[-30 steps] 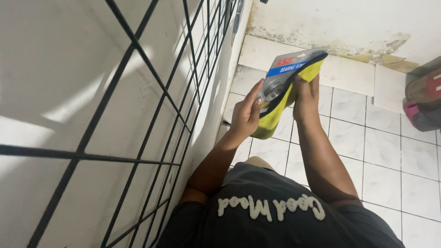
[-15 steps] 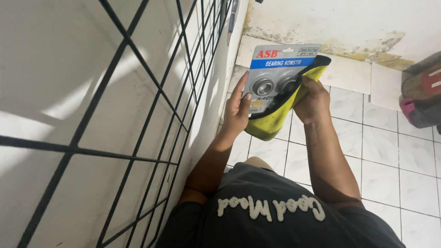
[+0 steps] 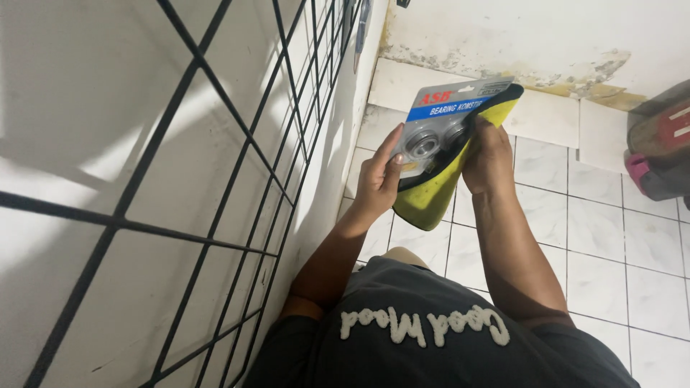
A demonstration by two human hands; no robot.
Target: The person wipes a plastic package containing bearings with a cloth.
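Left hand (image 3: 377, 179): fingers curled on the left edge of a flat blister card pack holding two round steel bearings (image 3: 440, 129). Right hand (image 3: 489, 154): fingers closed over a yellow cloth with black trim (image 3: 431, 197), pressed against the pack's right side. The pack sits at 12 o'clock from the torso, above the white floor tiles (image 3: 611, 237). A black wire grid panel (image 3: 215, 179) stands at 9 o'clock. Step judged: wiping the pack. The next stroke calls for a firm left-hand hold.

Black wire grid (image 3: 237, 144) walls the left; white tiled floor (image 3: 611, 237) lies open rightward.
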